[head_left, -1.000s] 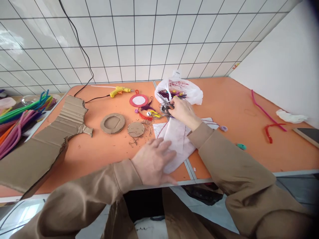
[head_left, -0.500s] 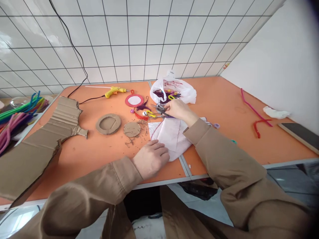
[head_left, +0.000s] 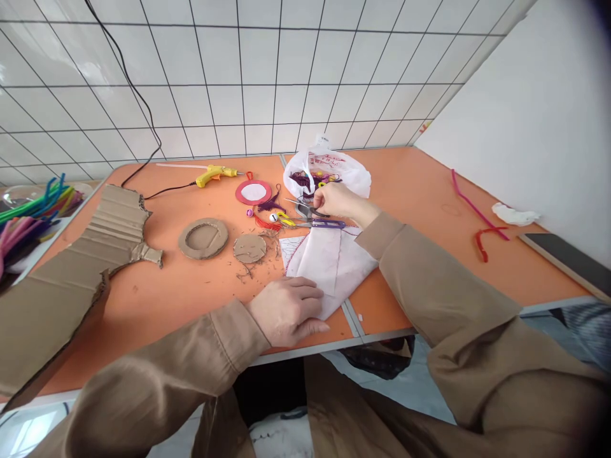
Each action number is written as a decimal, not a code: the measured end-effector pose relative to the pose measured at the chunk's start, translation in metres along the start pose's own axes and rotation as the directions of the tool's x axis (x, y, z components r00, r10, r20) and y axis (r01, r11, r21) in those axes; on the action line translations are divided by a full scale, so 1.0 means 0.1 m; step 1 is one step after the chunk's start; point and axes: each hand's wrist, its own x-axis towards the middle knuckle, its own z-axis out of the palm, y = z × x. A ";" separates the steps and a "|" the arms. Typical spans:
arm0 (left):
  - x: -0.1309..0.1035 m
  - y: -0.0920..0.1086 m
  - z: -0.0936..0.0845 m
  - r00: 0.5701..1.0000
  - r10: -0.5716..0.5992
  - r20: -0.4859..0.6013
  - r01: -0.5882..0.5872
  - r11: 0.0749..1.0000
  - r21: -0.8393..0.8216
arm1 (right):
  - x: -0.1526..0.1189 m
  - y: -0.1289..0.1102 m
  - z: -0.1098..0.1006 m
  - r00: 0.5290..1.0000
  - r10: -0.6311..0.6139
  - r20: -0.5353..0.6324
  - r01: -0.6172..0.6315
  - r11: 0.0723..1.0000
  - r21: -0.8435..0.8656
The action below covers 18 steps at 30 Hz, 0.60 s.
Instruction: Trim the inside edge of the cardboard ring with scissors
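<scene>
My left hand (head_left: 289, 310) lies flat on the near left edge of a folded white cloth (head_left: 337, 267), its fingers stretched out and the thumb apart. Reddish stitching runs along the cloth's left edge, over a piece with dark lines. Beyond the cloth, my right hand (head_left: 337, 202) has its fingertips pinched at the dark handles of a pair of scissors (head_left: 303, 208); the fingers partly hide the grip. Just below that hand lies a purple-handled tool (head_left: 329, 223). Left of it are a yellow-handled tool (head_left: 286, 219), a white bell (head_left: 273, 217) and a red tassel (head_left: 265, 222).
A white plastic bag (head_left: 356, 172) with dark thread stands behind my right hand. Leftward lie a cardboard ring (head_left: 221, 238), a cardboard disc (head_left: 249, 249), a red-rimmed circle (head_left: 238, 193), a yellow glue gun (head_left: 217, 175) and torn cardboard (head_left: 62, 273). Pipe cleaners (head_left: 482, 207) lie right.
The view has shifted slightly, moving the table things left. My right hand has lifted a little, uncovering more of the purple-handled tool. My left hand's thumb now shows, spread to the right.
</scene>
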 end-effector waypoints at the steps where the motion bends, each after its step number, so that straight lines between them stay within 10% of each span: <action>1: 0.01 0.01 0.00 0.999 -0.033 -0.018 0.033 0.999 0.014 | 0.00 -0.01 0.00 1.000 -0.012 -0.014 0.012 1.000 -0.012; 8: 0.24 0.08 -0.10 0.883 -0.455 0.113 0.420 0.875 0.241 | 0.04 0.05 0.03 0.999 -0.031 -0.034 0.029 0.999 -0.031; 18: 0.41 0.11 -0.11 0.851 -0.472 0.229 0.395 0.864 0.313 | -0.33 0.08 -0.04 0.982 -0.177 0.059 0.169 0.979 0.113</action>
